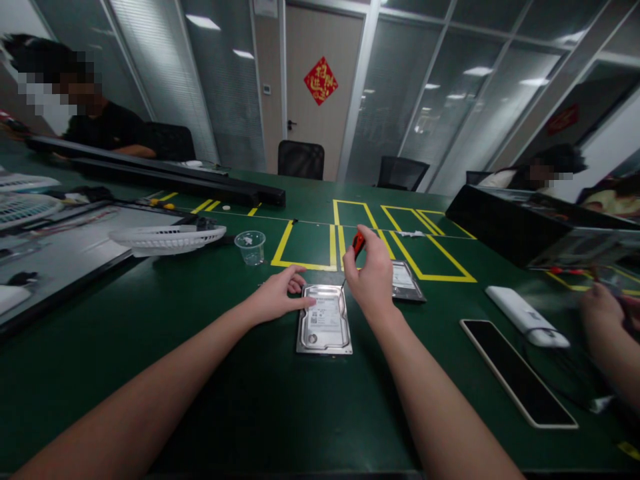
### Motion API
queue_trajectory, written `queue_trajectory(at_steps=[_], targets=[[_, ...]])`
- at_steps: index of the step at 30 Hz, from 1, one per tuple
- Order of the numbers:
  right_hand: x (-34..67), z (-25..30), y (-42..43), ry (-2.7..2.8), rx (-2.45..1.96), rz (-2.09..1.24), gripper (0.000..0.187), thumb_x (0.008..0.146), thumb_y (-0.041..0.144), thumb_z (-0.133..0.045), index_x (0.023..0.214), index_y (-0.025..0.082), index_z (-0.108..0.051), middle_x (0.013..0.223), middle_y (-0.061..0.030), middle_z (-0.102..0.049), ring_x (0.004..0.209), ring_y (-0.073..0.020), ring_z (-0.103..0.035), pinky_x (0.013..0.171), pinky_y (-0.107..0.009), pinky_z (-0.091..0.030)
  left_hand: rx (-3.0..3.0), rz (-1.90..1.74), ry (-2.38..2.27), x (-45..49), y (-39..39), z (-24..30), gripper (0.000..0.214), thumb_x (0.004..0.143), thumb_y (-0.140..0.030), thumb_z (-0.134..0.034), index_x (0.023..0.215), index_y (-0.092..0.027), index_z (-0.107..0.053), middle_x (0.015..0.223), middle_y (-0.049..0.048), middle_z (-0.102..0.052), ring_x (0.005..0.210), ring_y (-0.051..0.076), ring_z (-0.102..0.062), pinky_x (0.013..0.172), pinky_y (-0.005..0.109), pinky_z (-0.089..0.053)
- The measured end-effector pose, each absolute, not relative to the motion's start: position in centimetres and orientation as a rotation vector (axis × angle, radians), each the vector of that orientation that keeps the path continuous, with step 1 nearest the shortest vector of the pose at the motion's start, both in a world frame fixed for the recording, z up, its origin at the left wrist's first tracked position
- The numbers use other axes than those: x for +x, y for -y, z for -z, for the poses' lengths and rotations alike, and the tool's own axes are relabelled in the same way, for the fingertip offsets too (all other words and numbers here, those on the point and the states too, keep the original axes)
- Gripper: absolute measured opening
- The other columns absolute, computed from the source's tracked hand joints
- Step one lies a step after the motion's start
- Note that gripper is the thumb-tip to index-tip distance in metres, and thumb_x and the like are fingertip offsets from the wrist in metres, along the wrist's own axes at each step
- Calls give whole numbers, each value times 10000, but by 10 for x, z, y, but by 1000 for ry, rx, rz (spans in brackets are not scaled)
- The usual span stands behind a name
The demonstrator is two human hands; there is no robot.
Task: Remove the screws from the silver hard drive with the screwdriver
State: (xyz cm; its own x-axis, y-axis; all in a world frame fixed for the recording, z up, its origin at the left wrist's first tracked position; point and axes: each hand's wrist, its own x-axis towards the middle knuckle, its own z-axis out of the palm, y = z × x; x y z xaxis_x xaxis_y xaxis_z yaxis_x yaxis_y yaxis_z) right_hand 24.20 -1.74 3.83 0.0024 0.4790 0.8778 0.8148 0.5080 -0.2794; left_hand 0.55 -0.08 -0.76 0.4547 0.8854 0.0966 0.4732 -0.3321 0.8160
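A silver hard drive [327, 330] with a white label lies flat on the green table in front of me. My left hand [285, 293] steadies it from the left, thumb on the label and fingers curled by its far left corner. In my right hand [369, 273] is a screwdriver [358, 244] with a red and black handle. Its thin shaft points down at the drive's upper right edge; the tip is too small to make out. Partly behind my right hand lies a second hard drive [407, 283].
A clear plastic cup [251, 248] with small bits inside stands to the left. White slotted parts [170, 239] and a large panel lie further left. To the right are a phone [517, 373], a white power bank [527, 317], a black case [540, 227] and another person's hand [607, 320].
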Motion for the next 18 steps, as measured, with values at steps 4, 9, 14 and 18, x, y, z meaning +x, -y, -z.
queue_trajectory(at_steps=[4, 9, 14, 18], targets=[[241, -41, 21, 1607, -1174, 392, 395, 1009, 274, -590, 1396, 201, -609, 1098, -130, -624, 987, -264, -616, 893, -461, -558, 1968, -701, -1141, 6, 1, 7, 857, 758, -566, -859, 1428, -156, -519, 1195, 123, -705, 1001, 265, -665, 921, 447, -558], [242, -42, 21, 1604, -1163, 441, 358, 1003, 224, -579, 1356, 201, -627, 1057, -111, -636, 994, -263, -605, 899, -450, -543, 1979, -692, -1147, 5, 0, 8, 873, 757, -572, -860, 1439, -151, -513, 1196, 122, -708, 1009, 270, -669, 922, 448, -560], [242, -41, 19, 1629, -1094, 435, 392, 975, 183, -563, 1365, 162, -601, 1090, -131, -690, 1005, -274, -620, 920, -472, -542, 1972, -702, -1146, 6, 1, 6, 870, 752, -553, -863, 1434, -140, -514, 1197, 129, -711, 1010, 269, -671, 923, 437, -561], [242, -41, 19, 1616, -1118, 405, 400, 988, 220, -570, 1384, 179, -599, 1110, -135, -666, 1030, -274, -617, 927, -477, -544, 1970, -695, -1149, 6, 2, 5, 860, 752, -556, -866, 1433, -160, -520, 1208, 124, -711, 1016, 270, -676, 922, 442, -563]])
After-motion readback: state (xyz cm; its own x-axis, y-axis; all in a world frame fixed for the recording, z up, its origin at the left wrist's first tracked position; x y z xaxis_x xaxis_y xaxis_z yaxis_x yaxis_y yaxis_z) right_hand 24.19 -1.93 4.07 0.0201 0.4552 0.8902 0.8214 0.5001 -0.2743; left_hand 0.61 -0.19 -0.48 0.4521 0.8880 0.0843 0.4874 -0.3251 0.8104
